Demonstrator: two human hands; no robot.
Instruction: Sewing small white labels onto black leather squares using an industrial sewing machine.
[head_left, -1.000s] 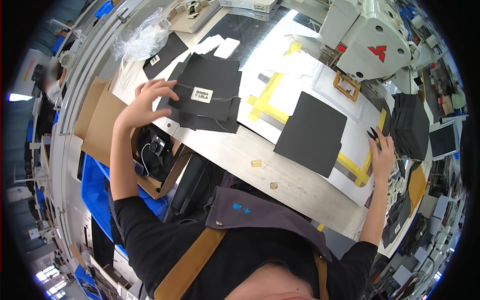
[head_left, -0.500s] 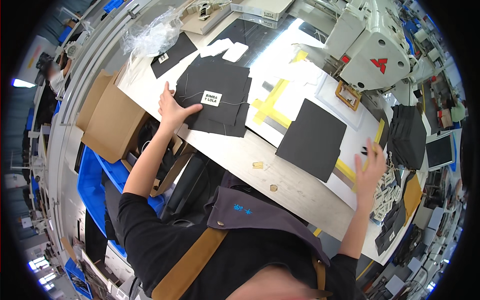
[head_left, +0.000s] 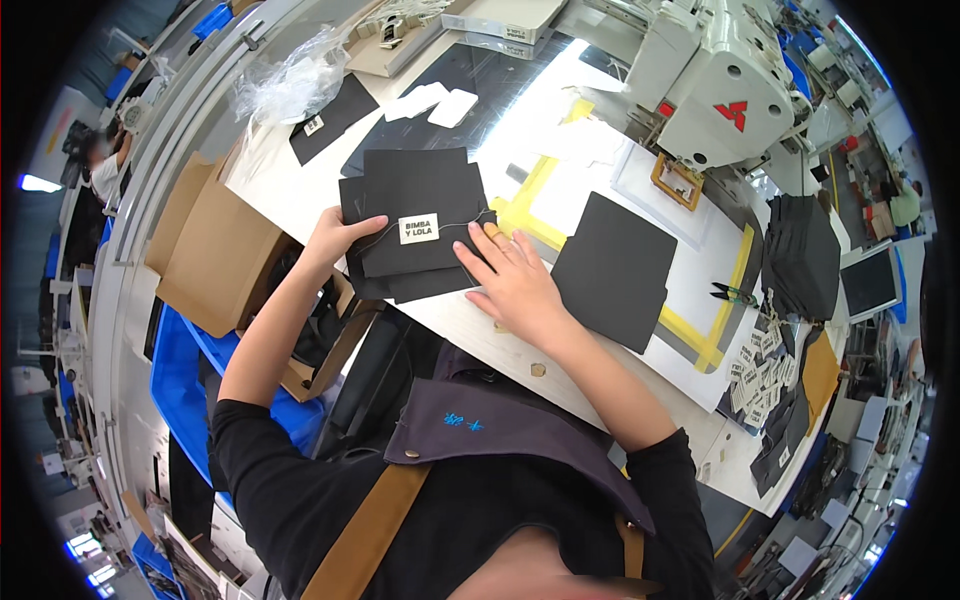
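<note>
My left hand (head_left: 340, 235) grips the left edge of a stack of black sheet pieces (head_left: 420, 180), its thumb on top. A white label (head_left: 418, 228) with dark lettering and some loose threads lie on this stack. My right hand (head_left: 510, 275) has spread fingers at the stack’s right side, one with a yellow band on it. To its right lies a separate black piece (head_left: 610, 280). Green-and-black snips (head_left: 733, 296) lie farther right, beside yellow tape on a white sheet.
A white sewing machine (head_left: 700, 90) stands at back right, near a black stack (head_left: 800, 260) and scattered labels (head_left: 760, 370). A crumpled plastic bag (head_left: 285, 80), cardboard box (head_left: 215, 240) and blue bin (head_left: 185, 380) are left. A co-worker (head_left: 108, 170) is at far left.
My right hand has left the snips and moved left to the black stack. My left hand has come onto that stack’s edge and shifted slightly down.
</note>
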